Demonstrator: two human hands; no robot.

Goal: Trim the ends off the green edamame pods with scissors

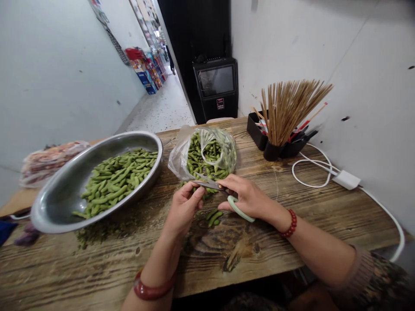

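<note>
My right hand [248, 196] grips scissors [238, 209] with pale green handles, their blades apart and pointing left. Close to the blade tips, the thumb and fingers of my left hand [186, 205] are pinched together; what sits between them is mostly hidden. Just beyond both hands, a clear plastic bag [177, 157] lies with its mouth turned partly toward me, full of green edamame pods [197, 151]. A few loose pods [214, 217] rest on the wooden table [275, 255] below the scissors. To the left, a tilted metal basin [69, 190] holds many more pods [119, 177].
Dark green trimmings [103, 233] lie under the basin's near edge. Behind it is a plastic-wrapped bundle [55, 160]. At the back right stands a black holder [257, 134] with thin wooden sticks [288, 112], near a white adapter [346, 179] and its cable. A wall borders the right.
</note>
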